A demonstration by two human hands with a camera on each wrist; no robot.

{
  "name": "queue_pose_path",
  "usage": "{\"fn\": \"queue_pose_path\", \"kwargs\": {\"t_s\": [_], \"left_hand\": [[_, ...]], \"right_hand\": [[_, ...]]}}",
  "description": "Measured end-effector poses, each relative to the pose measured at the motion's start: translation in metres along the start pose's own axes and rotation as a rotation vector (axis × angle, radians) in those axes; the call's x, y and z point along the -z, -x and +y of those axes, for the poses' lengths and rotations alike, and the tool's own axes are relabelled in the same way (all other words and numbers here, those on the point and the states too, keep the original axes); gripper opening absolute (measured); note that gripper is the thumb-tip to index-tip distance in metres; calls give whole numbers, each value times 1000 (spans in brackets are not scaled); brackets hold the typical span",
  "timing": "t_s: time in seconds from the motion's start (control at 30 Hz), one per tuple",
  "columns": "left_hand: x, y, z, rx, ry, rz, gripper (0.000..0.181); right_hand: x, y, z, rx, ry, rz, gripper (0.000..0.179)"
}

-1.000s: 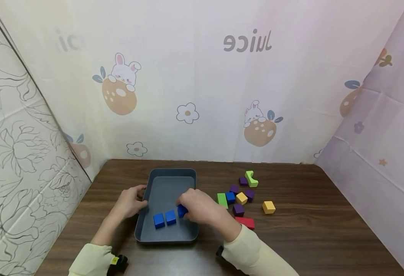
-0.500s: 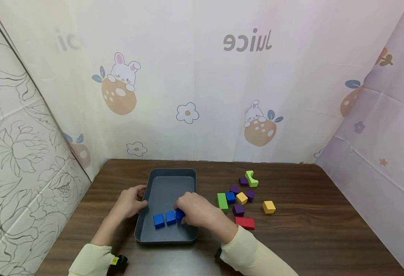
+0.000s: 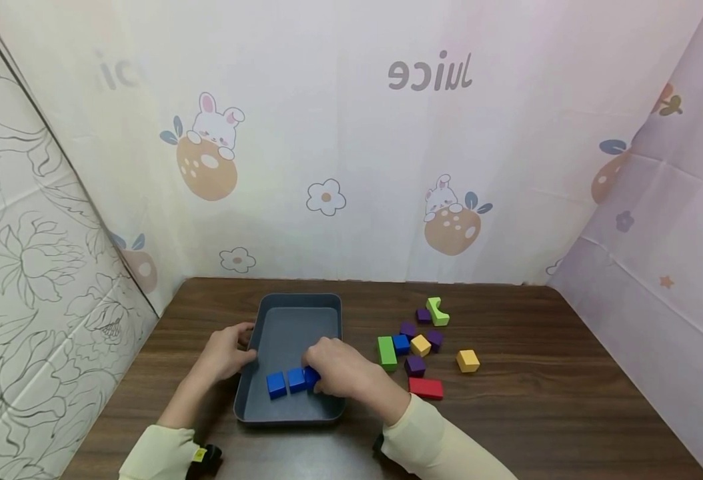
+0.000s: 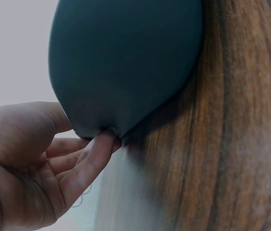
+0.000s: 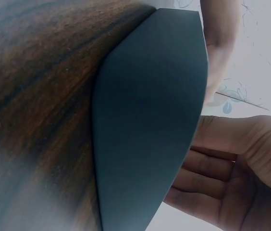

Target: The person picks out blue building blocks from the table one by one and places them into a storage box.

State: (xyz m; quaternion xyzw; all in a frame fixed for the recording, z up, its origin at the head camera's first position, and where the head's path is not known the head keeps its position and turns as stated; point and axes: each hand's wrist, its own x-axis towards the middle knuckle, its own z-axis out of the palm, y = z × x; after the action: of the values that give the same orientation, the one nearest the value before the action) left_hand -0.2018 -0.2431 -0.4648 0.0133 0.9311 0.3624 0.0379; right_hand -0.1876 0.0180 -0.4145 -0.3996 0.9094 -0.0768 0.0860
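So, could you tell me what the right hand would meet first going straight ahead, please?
The right hand, with its held blue block, would likely meet the middle blue block first; whether they touch now is unclear.

One grey tray (image 3: 294, 323) sits on one worktop (image 3: 543, 373). Three blue cubes (image 3: 276, 385) are within the tray's walls. To the right of the tray lie ten more blocks: one further blue cube (image 3: 401, 345), four purple blocks (image 3: 415, 366), two yellow cubes (image 3: 468, 361), one green block (image 3: 387, 354), one lime arched block (image 3: 435, 313) and one red block (image 3: 426, 388). One left hand (image 3: 225, 351) and one right hand (image 3: 341, 367), two hands in all, are at the tray.
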Motion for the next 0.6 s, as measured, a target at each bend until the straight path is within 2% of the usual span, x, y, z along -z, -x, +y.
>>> {"fn": "queue_pose_path", "kwargs": {"t_s": [0.43,0.6], "left_hand": [[-1,1,0,-10,-2,6,59],[0,1,1,-11,-6,4,60]], "right_hand": [[-7,-2,1,25,33,13,30],[-8,-3,0,35,34,16,28]]}}
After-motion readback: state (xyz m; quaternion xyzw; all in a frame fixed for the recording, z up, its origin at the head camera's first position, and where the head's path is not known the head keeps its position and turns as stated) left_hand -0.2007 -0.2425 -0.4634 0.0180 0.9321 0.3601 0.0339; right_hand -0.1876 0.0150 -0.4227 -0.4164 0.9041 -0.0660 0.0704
